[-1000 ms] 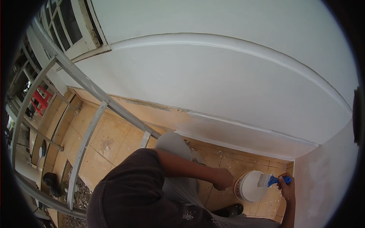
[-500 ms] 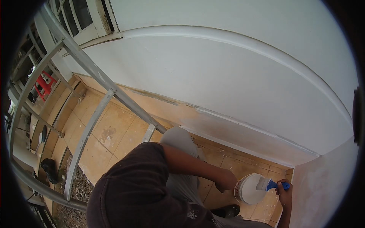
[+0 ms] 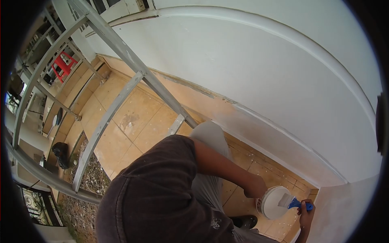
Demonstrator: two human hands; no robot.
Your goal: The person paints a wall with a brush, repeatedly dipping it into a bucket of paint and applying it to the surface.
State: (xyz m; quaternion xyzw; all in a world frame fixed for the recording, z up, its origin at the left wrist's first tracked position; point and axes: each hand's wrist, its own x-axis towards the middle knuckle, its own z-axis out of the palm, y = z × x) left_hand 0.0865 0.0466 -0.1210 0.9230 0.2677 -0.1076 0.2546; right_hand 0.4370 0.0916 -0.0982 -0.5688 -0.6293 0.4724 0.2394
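The left hand [image 3: 255, 187] is at the bucket [image 3: 263, 207], perhaps to steady it, though its grip cannot be told, while the right [image 3: 306, 212] curls closed round the brush [image 3: 296, 204], bristles over the bucket's mouth, presumably to catch drips, with the wall [image 3: 259, 73] beyond and a stool [image 3: 63, 65] farthest.

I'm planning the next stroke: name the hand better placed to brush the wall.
Probably the right hand: it holds the brush near the side wall. The left hand is by the bucket.
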